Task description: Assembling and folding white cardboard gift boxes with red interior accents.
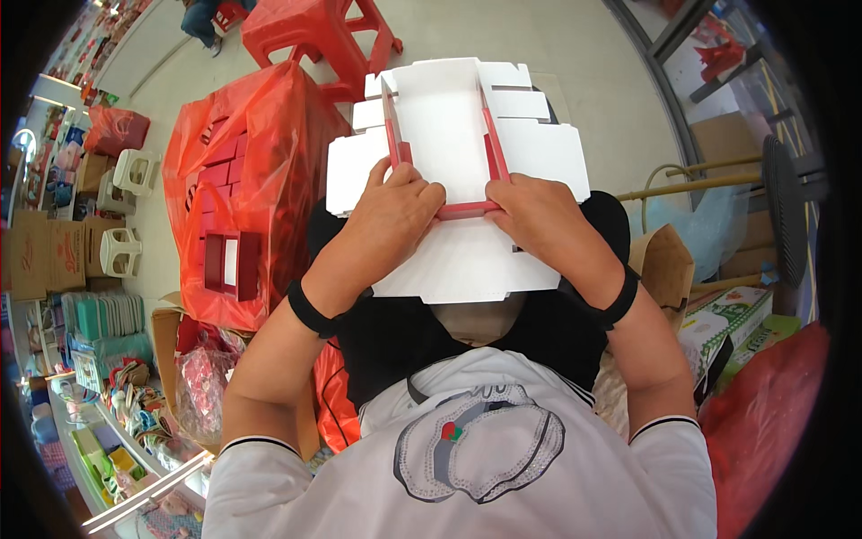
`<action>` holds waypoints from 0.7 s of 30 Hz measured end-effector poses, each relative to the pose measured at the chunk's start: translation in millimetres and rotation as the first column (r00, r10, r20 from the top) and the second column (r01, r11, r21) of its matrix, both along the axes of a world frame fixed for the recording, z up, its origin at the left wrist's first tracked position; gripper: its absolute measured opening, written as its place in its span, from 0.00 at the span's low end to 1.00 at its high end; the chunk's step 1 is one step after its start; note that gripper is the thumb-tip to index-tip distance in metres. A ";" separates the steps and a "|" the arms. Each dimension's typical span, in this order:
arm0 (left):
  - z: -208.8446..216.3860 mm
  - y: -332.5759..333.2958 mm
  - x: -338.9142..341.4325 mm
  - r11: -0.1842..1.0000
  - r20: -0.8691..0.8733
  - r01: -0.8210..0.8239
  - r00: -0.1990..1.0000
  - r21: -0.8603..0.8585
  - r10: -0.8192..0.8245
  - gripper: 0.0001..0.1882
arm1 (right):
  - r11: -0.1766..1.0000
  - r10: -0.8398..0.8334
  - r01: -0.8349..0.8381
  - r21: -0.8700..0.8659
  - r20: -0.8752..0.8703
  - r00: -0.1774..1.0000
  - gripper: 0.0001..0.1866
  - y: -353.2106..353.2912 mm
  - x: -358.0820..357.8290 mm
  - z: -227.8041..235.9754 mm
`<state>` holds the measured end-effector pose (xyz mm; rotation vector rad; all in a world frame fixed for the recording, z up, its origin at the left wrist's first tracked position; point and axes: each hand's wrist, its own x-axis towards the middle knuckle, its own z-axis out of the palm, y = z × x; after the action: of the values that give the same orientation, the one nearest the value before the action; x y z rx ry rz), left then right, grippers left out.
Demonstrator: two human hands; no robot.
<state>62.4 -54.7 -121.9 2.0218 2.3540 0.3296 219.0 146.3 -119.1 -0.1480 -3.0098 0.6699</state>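
Pale floor [557,36], red stool [292,34]; left grip [391,208], right grip [543,216] both holding corners of partly folded red-and-white cardboard [440,135].

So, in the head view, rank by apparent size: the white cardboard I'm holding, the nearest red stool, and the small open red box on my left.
1. White cardboard
2. Nearest red stool, though farther from the camera
3. Small open red box

Cardboard [440,260] lies on the lap [386,332], a bag [301,162] left of it (boxes [220,172] inside, apparently), a stool [292,31] beyond.
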 end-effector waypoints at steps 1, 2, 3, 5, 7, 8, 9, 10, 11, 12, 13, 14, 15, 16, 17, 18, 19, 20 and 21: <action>2.0 0.5 -0.7 1.000 -0.004 0.001 1.000 0.004 -0.001 0.17 | 1.000 -0.001 0.001 0.004 -0.004 1.000 0.10 0.4 -0.3 -0.5; 4.7 1.1 -1.3 1.000 0.009 0.003 1.000 -0.027 -0.003 0.16 | 1.000 -0.004 0.004 0.006 -0.015 1.000 0.10 0.7 -0.5 -1.3; 7.8 2.2 -2.0 0.998 0.021 0.007 1.000 -0.060 -0.005 0.15 | 1.000 -0.008 0.008 0.008 -0.026 1.000 0.09 0.7 -1.1 -2.5; 15.5 2.4 0.7 0.999 0.038 -0.014 0.999 0.040 0.012 0.15 | 0.999 -0.027 0.028 0.032 -0.029 0.999 0.09 -5.2 0.1 -6.4; 26.4 6.4 3.7 0.990 0.059 -0.036 0.998 0.136 0.028 0.16 | 0.997 -0.045 0.047 0.053 -0.030 0.999 0.09 -17.7 2.2 -10.3; 32.7 13.0 7.6 0.981 0.068 -0.059 0.997 0.184 0.048 0.19 | 0.997 -0.068 0.069 0.016 -0.041 0.997 0.11 -26.0 3.6 -11.7; 35.8 18.2 11.8 0.969 0.079 -0.087 0.994 0.231 0.071 0.22 | 0.996 -0.087 0.086 -0.020 -0.049 0.995 0.13 -33.3 6.2 -13.4; 32.5 24.1 13.0 0.965 0.108 -0.082 0.993 0.249 0.057 0.24 | 0.992 -0.051 0.047 -0.116 -0.038 0.998 0.18 -38.6 8.8 -14.4; 30.7 29.7 14.6 0.964 0.106 -0.085 0.993 0.252 0.060 0.24 | 0.993 -0.048 0.043 -0.113 -0.039 0.998 0.18 -45.3 15.3 -10.8; 29.2 35.5 15.6 0.985 0.196 -0.116 0.976 0.127 0.090 0.24 | 0.984 0.024 -0.033 -0.178 -0.052 0.998 0.20 -52.4 21.7 -0.8; 27.7 38.0 16.1 0.991 0.281 -0.133 0.951 0.000 0.128 0.25 | 0.965 0.092 -0.106 -0.240 -0.069 0.993 0.22 -56.2 26.6 8.5; 23.6 35.6 15.8 0.990 0.255 -0.127 0.961 0.059 0.108 0.20 | 0.965 0.094 -0.109 -0.237 -0.072 0.993 0.22 -56.5 29.5 14.6; 24.3 33.7 15.4 0.991 0.258 -0.121 0.961 0.059 0.102 0.20 | 0.934 0.148 -0.162 -0.317 -0.069 0.987 0.23 -56.1 34.1 19.1; 27.0 30.6 13.6 0.995 0.267 -0.097 0.959 -0.002 0.094 0.17 | 0.894 0.200 -0.212 -0.396 -0.072 0.977 0.24 -54.9 37.9 23.2; 30.1 27.3 12.1 0.995 0.276 -0.072 0.957 -0.063 0.087 0.15 | 0.895 0.194 -0.205 -0.398 -0.067 0.979 0.24 -51.6 41.6 26.2; 36.2 20.9 13.4 0.992 0.270 -0.068 0.958 -0.110 0.096 0.13 | 0.899 0.159 -0.188 -0.397 -0.104 0.982 0.24 -46.8 44.8 29.1; 34.9 12.6 12.9 0.991 0.269 -0.068 0.958 -0.112 0.096 0.13 | 0.902 0.124 -0.170 -0.397 -0.140 0.982 0.24 -41.7 47.4 32.6; 30.7 3.2 11.3 0.999 0.195 -0.030 0.980 -0.034 0.036 0.14 | 0.913 0.077 -0.166 -0.372 -0.242 0.967 0.19 -35.6 47.9 37.9; 26.3 -5.5 7.8 0.999 0.113 0.015 0.993 0.042 -0.019 0.16 | 0.918 0.029 -0.151 -0.366 -0.318 0.948 0.17 -28.0 47.5 41.2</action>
<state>70.2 -60.2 -95.5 1.9821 2.2803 0.4823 266.6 118.3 -77.9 0.0782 -2.5674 1.1738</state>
